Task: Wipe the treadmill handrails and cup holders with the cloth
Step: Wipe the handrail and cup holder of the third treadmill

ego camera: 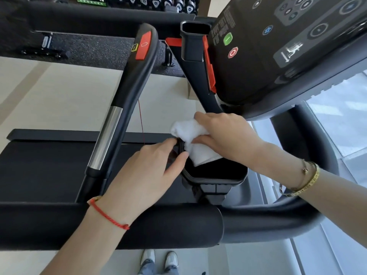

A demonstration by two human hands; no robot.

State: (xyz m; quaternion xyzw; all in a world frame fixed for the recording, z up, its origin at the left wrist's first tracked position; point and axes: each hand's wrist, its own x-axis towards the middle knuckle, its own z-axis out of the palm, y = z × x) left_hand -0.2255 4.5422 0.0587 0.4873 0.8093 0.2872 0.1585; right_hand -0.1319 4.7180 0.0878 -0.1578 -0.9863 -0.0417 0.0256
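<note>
Gym flooring, pale and smooth, fills the left of the frame, with a rack of dumbbells (pixel 158 2) along the top edge and a dark rubber mat below it. Left of centre runs one handrail (pixel 127 92), black with a chrome sensor sleeve and an orange-red stop pad near its top; nothing on it tells whether it has been wiped. Below it the treadmill belt (pixel 43 167) lies dark across the lower left.

At centre the left hand (pixel 147 171) reaches up from the bottom of the frame, a red cord at its wrist, and its thumb and forefinger pinch the near-left rim of the lower cup holder (pixel 215 175), steadying it. Just right of that, the right hand (pixel 224 135) grips the cloth (pixel 190 139) with curled fingers and presses it over the holder's far edge, part of it hanging into the black well.

The cloth is white, soft and bunched, with one flat folded corner (no visible dirt on it). I judge the work to be mid-way: this holder is being wiped now, while the second cup holder (pixel 195 40) at upper centre, beside the console (pixel 278 46), and the curved grey handrail (pixel 309 205) at lower right look untouched, so they probably remain.
</note>
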